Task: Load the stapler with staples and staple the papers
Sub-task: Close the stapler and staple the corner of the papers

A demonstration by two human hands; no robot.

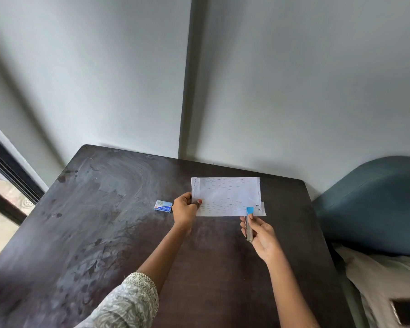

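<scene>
I pinch papers (pixel 226 197) at 9 o'clock edge with left hand (pixel 185 209) | right hand (pixel 260 233) grips stapler (pixel 249 223), nose over 5 o'clock corner | I square sheets, seat corner fully, squeeze firmly.

My work sits on a dark brown wooden table (pixel 104 221) with a scuffed, smeared top. Behind it rises a plain pale grey wall (pixel 294 91). To my right stands a rounded teal upholstered chair (pixel 369 204); to my left, a dark-framed window (pixel 7 185) (possibly a sliding door).
</scene>
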